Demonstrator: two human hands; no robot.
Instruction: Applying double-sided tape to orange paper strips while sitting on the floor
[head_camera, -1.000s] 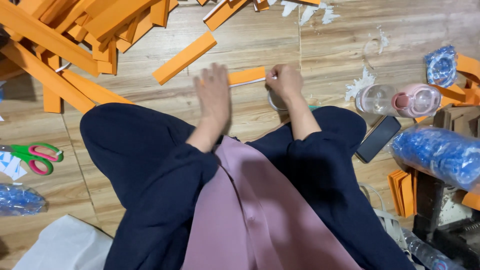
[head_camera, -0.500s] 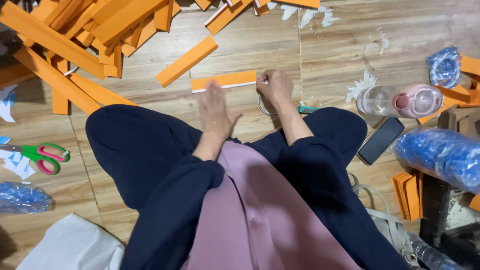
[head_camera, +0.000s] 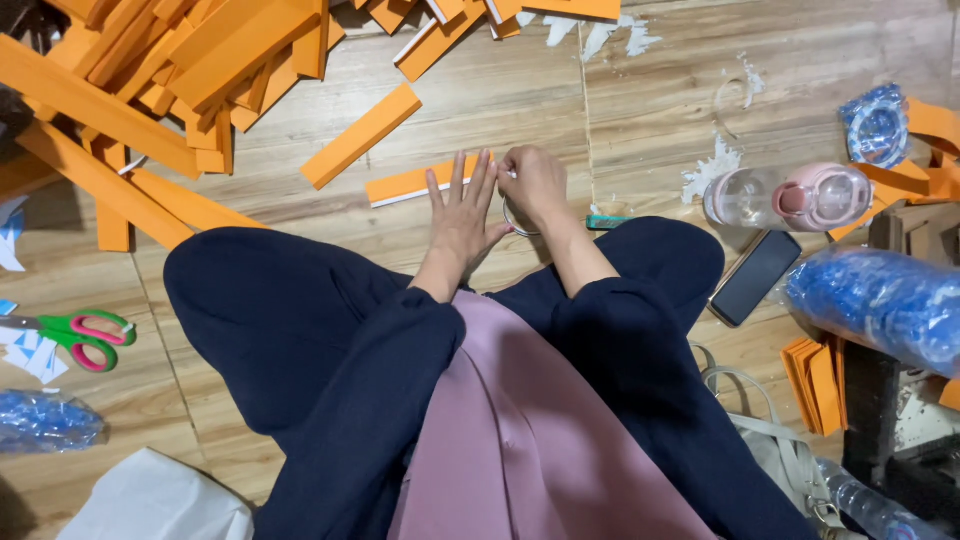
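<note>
The left hand lies flat with fingers spread, palm pressing the near end of an orange strip against the wooden floor, just ahead of the person's crossed legs. The right hand is curled narrow over the strip's other end, fingertips pinched on something small — what exactly cannot be told. A clear ring, likely a tape roll, shows partly under that wrist.

The likely trouble: the left palm only presses and holds nothing closed, so the strip could skate or pivot on the smooth boards if the right hand pulls sideways. The strip's white edge could also end up crooked. The loose strip lies near, toward the far-left pile — a sweep of the elbow could mix them.
</note>
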